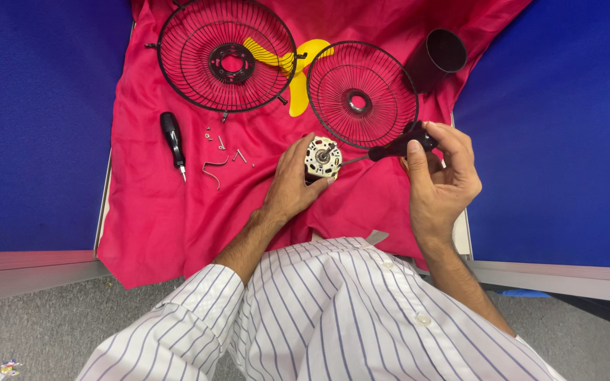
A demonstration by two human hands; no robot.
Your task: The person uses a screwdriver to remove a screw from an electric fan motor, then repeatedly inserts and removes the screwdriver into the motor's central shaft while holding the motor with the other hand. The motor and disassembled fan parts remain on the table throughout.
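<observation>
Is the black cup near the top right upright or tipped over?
Tipped. The cup lies on its side on the red cloth, its open mouth facing the camera.

Cloth (178, 212): crimson red, plain, with a yellow printed shape (298, 85) near its top.
Large fan guard (199, 28): black wire, radial spokes and rings.
Small fan guard (383, 77): black wire, same radial pattern.
Motor (323, 159): white and silver face, dark centre.
Screwdriver (397, 146): black handle, silver shaft.
Second screwdriver (173, 137): black handle, silver tip.
Cylinder (438, 58): black.
Screws (220, 141): silver.
Partition walls (37, 120): deep blue.
Shirt (333, 310): white with thin dark vertical stripes.
Floor (51, 310): grey.
</observation>
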